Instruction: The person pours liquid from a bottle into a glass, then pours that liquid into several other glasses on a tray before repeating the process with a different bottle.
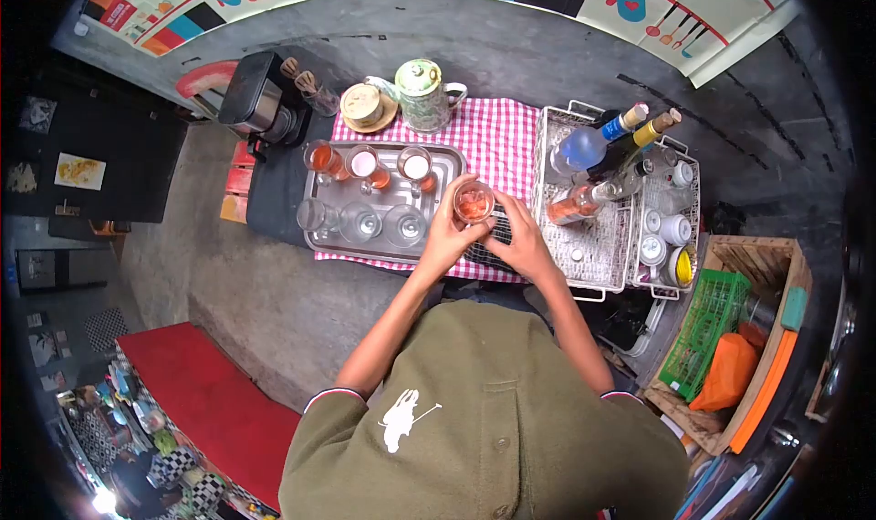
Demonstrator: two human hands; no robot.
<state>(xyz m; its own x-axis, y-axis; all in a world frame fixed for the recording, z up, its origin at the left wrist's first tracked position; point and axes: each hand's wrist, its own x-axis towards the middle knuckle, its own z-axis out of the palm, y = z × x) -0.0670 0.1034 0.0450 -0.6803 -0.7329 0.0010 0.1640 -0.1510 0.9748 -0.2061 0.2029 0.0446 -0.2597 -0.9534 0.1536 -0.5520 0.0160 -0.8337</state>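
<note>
Between my two hands is a clear glass [474,202] with reddish-orange contents. My left hand [447,233] wraps its left side, fingers closed on it. My right hand [522,237] curls round the right side, its fingers touching the glass. Just left of my hands lies a metal tray [388,239]. Along its far row stand glass mugs with reddish drink, among them a mug with a pale top [416,167]. In its near row are clear glasses, such as one glass [404,224] beside my left hand. Under my hands a dark mesh surface [490,246] partly shows.
A patterned teapot [423,100] and a cup on a saucer [363,107] stand behind the tray on a checked cloth [502,128]. At right, a white wire rack [593,246] holds bottles and jars. A coffee maker [260,100] stands far left; a wooden crate [730,338] is lower right.
</note>
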